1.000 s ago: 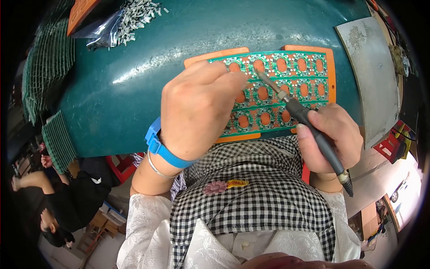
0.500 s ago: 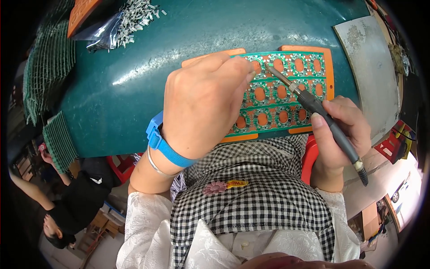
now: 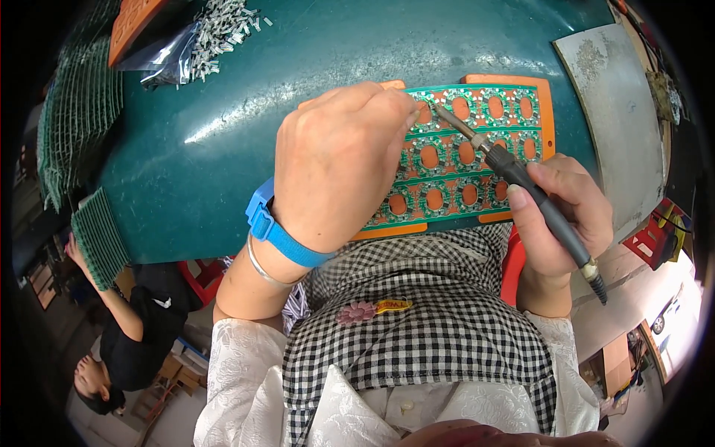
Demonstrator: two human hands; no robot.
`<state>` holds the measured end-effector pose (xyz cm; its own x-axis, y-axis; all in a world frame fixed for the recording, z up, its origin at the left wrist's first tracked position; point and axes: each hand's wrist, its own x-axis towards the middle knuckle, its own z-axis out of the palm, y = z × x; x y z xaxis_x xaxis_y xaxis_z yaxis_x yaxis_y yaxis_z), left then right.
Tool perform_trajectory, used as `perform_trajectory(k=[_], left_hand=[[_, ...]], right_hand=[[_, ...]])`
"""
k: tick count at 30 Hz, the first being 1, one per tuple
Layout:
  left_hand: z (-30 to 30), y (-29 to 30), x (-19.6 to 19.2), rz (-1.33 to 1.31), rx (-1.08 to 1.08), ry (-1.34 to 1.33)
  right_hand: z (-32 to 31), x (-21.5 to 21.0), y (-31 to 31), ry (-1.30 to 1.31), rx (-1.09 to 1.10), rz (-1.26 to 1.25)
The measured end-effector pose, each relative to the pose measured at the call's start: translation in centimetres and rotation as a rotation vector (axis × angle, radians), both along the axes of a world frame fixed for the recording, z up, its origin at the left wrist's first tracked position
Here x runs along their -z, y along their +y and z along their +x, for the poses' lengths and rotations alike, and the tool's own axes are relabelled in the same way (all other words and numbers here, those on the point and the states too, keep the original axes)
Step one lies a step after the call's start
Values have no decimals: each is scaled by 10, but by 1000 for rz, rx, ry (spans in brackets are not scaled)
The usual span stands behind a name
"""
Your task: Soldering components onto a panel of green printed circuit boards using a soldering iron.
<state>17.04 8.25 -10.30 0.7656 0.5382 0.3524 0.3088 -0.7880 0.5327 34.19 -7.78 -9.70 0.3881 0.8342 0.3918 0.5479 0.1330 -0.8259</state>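
At the centre of the frame the left hand (image 3: 339,167) lies palm-down over the left part of a green circuit panel (image 3: 462,153), its fingers (image 3: 395,112) drawn together and pressing on the panel's upper edge; whether they pinch some small part there is hard to tell, since the hand hides its own fingertips. A blue wrist strap (image 3: 279,227) and a thin metal bangle (image 3: 261,268) ring that wrist. The panel sits in an orange carrier frame (image 3: 547,112) in the upper right middle of the frame, on the dark green worktop (image 3: 216,149); orange shows through the panel's rows of oval openings.

The right hand (image 3: 562,216), at centre right, is closed around the grey handle of a soldering iron (image 3: 521,179), gripped like a pen. The iron slants up and left, its tip resting on the panel's top row just beside the left fingertips.

In the upper left corner a clear plastic bag (image 3: 167,56) lies open, with small silvery metal parts (image 3: 223,22) spilling from it onto the worktop. Stacks of green boards (image 3: 74,127) stand along the left edge. A grey slab (image 3: 618,112) lies at the upper right. Another person (image 3: 126,328) is at the lower left, below the worktop.
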Motion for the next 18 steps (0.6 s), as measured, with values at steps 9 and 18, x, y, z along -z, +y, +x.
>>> perform_trajectory(k=[9,18], left_hand=[[-4,-3,-8,2,28,29],[-1,0,-5,68,22,35]], right_hand=[[2,5,-4,20,39,125],[-2,-4,-5,14,-28,-40]])
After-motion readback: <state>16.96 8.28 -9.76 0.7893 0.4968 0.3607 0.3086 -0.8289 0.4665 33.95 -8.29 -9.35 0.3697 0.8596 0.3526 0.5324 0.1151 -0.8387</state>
